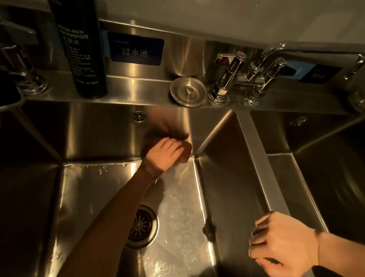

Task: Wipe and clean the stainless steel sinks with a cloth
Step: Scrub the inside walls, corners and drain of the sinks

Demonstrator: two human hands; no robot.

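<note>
The sink (96, 126) left of the divider (256, 151) has a wet floor, open around its drain (142, 225). The right hand (283, 243) curls over the divider's near end. Just left of the divider's far end, the left hand (167, 150) presses the cloth (186, 153) flat-fingered into the back corner.

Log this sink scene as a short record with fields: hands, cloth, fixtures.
left hand: left hand presses the cloth into the far right corner of the middle basin
right hand: right hand has its fingers curled over the divider between basins
cloth: brown, bunched against the back wall
drain strainer: drain strainer sits uncovered in the wet basin floor
ledge: ledge holds a black shampoo bottle, a round plug lid and a chrome faucet
</note>
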